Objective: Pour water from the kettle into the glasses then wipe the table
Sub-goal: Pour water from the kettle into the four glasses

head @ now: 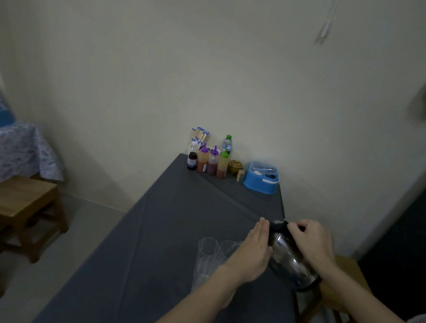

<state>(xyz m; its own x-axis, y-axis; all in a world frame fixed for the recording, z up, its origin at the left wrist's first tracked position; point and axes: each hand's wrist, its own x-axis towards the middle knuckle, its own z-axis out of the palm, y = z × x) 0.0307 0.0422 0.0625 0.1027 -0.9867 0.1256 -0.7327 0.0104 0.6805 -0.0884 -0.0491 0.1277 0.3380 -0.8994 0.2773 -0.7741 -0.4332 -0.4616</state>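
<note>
We've got the kettle (pixel 289 258) near the table's right edge, tilted with its top leaning away and left, base lifted off the dark table (pixel 177 209). Our right hand (pixel 312 245) is curled closed over the black top, probably on the handle or lid, so it carries the weight. Our left hand (pixel 255 251) lies flat and wide against the steel side, fingers straight, gripping nothing; we'd guess it's steadying the tilt toward the glasses (pixel 209 255). Those sit just left of the kettle, partly behind our left arm: three seem visible, maybe more, too transparent to count surely, and they look empty. Back by the wall: three sauce bottles (pixel 212 161), one water bottle (pixel 227 144), one blue box (pixel 261 178). We spot no cloth.
</note>
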